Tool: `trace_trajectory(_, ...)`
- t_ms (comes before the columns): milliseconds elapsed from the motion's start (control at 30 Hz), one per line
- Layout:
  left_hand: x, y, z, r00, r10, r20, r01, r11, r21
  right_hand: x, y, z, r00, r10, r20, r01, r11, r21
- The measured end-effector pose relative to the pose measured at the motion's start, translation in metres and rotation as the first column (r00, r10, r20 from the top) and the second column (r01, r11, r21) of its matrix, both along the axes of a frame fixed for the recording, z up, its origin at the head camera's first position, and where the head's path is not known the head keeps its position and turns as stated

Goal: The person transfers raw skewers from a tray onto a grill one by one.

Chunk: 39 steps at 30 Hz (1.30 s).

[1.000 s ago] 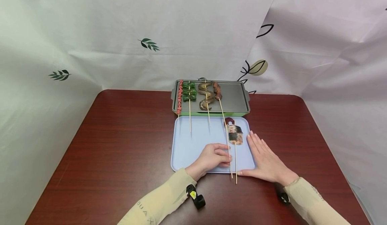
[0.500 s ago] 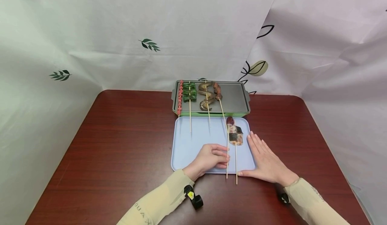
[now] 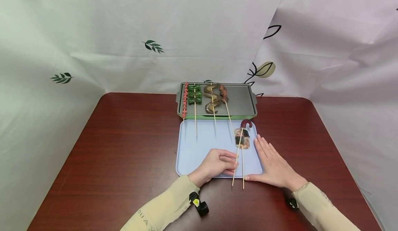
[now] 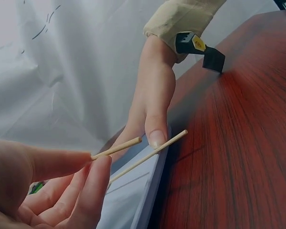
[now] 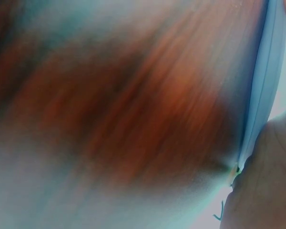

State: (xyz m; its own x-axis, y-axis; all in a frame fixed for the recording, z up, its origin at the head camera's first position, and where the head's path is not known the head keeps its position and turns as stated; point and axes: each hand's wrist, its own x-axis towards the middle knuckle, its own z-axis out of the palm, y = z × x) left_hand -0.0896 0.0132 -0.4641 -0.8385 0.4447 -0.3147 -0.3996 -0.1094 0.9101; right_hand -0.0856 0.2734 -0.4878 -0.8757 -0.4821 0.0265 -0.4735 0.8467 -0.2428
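Observation:
My left hand [image 3: 217, 162] pinches the stick of a skewer with a dark red, curled octopus tentacle [image 3: 246, 123] at its tip. In the left wrist view, thumb and finger hold that stick [image 4: 118, 148] near its end. The tentacle skewer crosses over a skewer of dark-banded pale pieces [image 3: 242, 142], which lies on the right side of the light blue tray [image 3: 190, 148]. Fingers straight, my right hand [image 3: 275, 167] rests along the tray's right edge. Its thumb is beside the lower stick, apparently touching it. The right wrist view is mostly blurred table.
Behind the tray stands a grey grill pan [image 3: 239, 101] with a green base. On it lie a pink-beaded skewer [image 3: 185, 99], a green pepper skewer [image 3: 195, 94], a shrimp skewer [image 3: 212, 98] and a brown meat skewer [image 3: 223, 93]; their sticks reach over the tray.
The tentacle end of the held skewer has swung right, from beside the banded skewer to across it, and the tentacle has turned. My right hand stays in place.

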Motion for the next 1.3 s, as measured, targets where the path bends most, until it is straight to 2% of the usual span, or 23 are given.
trace_trajectory(300, 0.006, 0.004, 0.010, 0.999, -0.026, -0.038, 0.026, 0.999, -0.020, 0.000, -0.001, 0.001, 1.000, 0.009, -0.026, -0.009, 1.000, -0.019)
trace_trajectory(467, 0.007, 0.006, 0.015, 0.996, -0.038, -0.080, 0.034, 0.999, -0.042, 0.001, 0.000, 0.000, 0.999, 0.015, -0.041, -0.016, 0.999, -0.029)
trace_trajectory(733, 0.002, 0.007, 0.028, 0.986, -0.064, -0.156, 0.057, 0.997, -0.049, 0.002, 0.001, -0.001, 0.997, 0.023, -0.076, -0.026, 0.999, -0.036)
trace_trajectory(900, -0.010, 0.007, 0.041, 0.979, -0.044, -0.199, 0.038, 0.999, -0.036, 0.002, 0.001, -0.001, 0.998, 0.016, -0.053, -0.018, 1.000, -0.026)
trace_trajectory(1033, -0.025, 0.009, 0.052, 0.976, -0.014, -0.219, 0.008, 0.999, -0.032, 0.001, 0.002, -0.001, 1.000, 0.011, -0.024, -0.011, 1.000, -0.018)
trace_trajectory(1300, -0.057, 0.022, 0.064, 0.976, 0.076, -0.205, -0.075, 0.997, 0.013, 0.000, 0.001, -0.002, 1.000, 0.003, 0.007, -0.003, 1.000, -0.008)
